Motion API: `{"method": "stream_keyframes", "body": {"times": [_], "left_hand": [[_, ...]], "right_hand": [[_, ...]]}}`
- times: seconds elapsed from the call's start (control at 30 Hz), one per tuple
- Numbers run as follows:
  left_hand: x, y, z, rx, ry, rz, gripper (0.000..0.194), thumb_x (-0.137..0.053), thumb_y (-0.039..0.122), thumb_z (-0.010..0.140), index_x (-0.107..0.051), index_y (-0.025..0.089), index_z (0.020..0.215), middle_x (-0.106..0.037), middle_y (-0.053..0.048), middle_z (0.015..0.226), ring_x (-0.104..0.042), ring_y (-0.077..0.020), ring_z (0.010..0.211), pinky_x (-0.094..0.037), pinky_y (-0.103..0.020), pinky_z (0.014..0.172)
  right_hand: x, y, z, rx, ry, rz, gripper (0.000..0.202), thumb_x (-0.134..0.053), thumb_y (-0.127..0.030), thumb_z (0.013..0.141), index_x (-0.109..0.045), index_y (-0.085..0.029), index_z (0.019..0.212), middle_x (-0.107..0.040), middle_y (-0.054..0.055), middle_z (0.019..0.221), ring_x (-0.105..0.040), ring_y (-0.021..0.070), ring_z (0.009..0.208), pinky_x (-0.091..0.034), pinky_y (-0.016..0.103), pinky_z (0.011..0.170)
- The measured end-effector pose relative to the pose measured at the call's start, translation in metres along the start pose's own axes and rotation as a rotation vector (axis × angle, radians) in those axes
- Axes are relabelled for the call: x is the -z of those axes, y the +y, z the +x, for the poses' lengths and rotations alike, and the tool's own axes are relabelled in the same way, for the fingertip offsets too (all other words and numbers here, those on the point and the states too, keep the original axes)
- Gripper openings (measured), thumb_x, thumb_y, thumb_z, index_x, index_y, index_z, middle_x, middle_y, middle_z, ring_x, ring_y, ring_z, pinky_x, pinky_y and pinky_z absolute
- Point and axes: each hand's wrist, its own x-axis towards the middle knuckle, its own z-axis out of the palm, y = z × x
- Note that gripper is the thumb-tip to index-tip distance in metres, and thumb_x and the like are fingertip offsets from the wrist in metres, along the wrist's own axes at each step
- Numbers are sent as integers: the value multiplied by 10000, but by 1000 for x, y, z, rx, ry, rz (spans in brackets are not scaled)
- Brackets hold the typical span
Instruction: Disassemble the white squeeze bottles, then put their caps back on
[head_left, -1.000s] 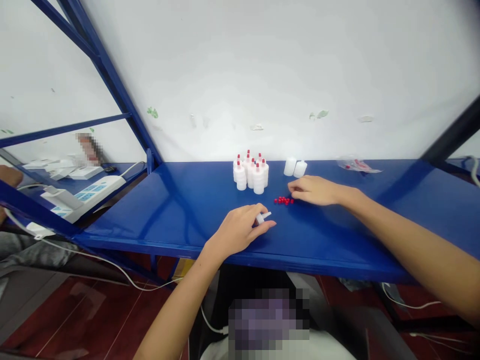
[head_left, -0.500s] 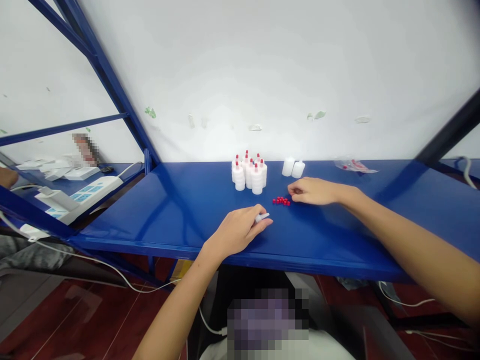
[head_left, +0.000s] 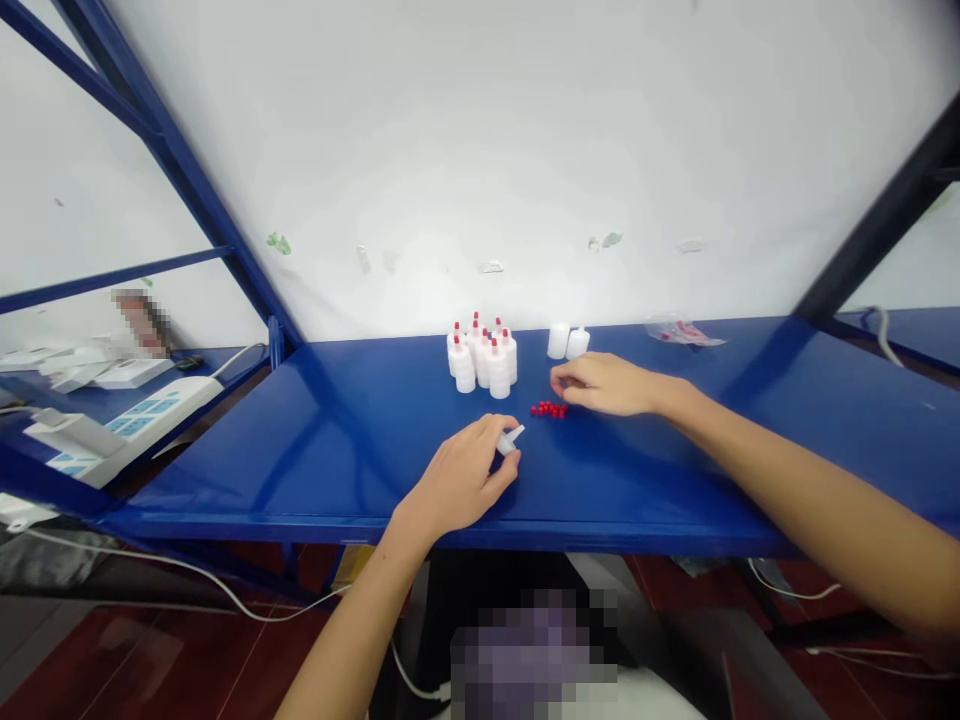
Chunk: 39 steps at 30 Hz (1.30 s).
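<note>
My left hand [head_left: 469, 470] is closed around a small white squeeze bottle [head_left: 504, 444] near the front of the table. The pointed nozzle sticks out past the fingers, slanting up to the right with no red cap on it; most of the bottle is hidden in the palm. Beside a small cluster of red caps [head_left: 550, 409], my right hand [head_left: 596, 383] has its thumb and index finger curled together. Whether a cap is between those fingertips cannot be made out. Farther back stand several white bottles [head_left: 482, 360] in a tight group, each topped with a red cap.
Two white bottles [head_left: 568, 341] stand near the wall, behind my right hand. A clear plastic bag [head_left: 686, 331] with red bits lies at the back right. To the left, past the blue frame [head_left: 247, 270], are a power strip [head_left: 154, 425] and white boxes [head_left: 135, 372].
The view has shifted a little, so the scene sits farther left. In my left hand the bottle has tilted, its nozzle pointing more upward. My right hand stays beside the red caps.
</note>
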Motion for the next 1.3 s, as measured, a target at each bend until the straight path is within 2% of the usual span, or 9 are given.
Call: {"method": "stream_keyframes", "body": {"times": [0.13,0.27,0.47,0.73,0.9,1.0,1.13,1.3], "left_hand": [[-3,-4,1,-11,0,14,284,-436,328,1000,-505,213,1250,-641,-62,1166,-617,-216,1029,-480,-363,909],[-4,-5,2,-16,-13,37,270,-431,349,1007,-529,203,1213,-641,-60,1121,-608,-220,1022,-480,-375,916],[-4,-4,2,-36,-23,56,270,-425,353,1012,-532,200,1208,-631,-63,1104,-596,-220,1022,-477,-373,920],[-2,-4,1,-7,-27,46,273,-433,358,1009,-539,209,1212,-632,-68,1114,-596,-230,1022,-481,-384,923],[-1,-3,1,12,-28,40,263,-445,352,1005,-548,213,1202,-636,-61,1099,-599,-224,1003,-488,-380,901],[-1,-3,1,3,-33,40,268,-441,356,1006,-551,210,1203,-641,-65,1100,-604,-226,1010,-488,-380,905],[-2,-3,1,18,-23,40,289,-437,373,1009,-546,205,1218,-639,-75,1141,-601,-233,1039,-485,-392,921],[-2,0,1,42,-44,56,292,-429,375,1012,-535,215,1232,-635,-72,1145,-600,-239,1035,-489,-406,909]], "right_hand": [[1,-2,-1,28,11,-21,116,-538,-265,794,-605,-200,863,-622,24,763,-505,158,663,-315,291,608],[-1,10,1,60,-54,19,222,-604,-257,756,-651,-179,959,-669,57,890,-573,174,737,-388,288,641],[-3,24,5,76,-108,126,203,-592,-305,812,-699,-161,905,-690,49,793,-610,170,696,-443,293,659],[4,19,1,28,-7,197,86,-600,-185,720,-626,-173,801,-674,24,732,-615,152,662,-466,267,635],[4,20,2,58,54,270,213,-592,-200,764,-649,-151,964,-704,56,804,-658,172,727,-501,287,687],[5,21,0,79,64,253,170,-580,-203,796,-650,-151,942,-709,64,820,-655,171,731,-496,293,695],[8,18,-1,91,5,283,117,-609,-240,821,-645,-155,894,-709,53,799,-641,161,710,-474,284,671],[3,23,4,56,-131,276,256,-680,-400,814,-717,-155,876,-699,50,795,-605,163,693,-440,288,643]]}}
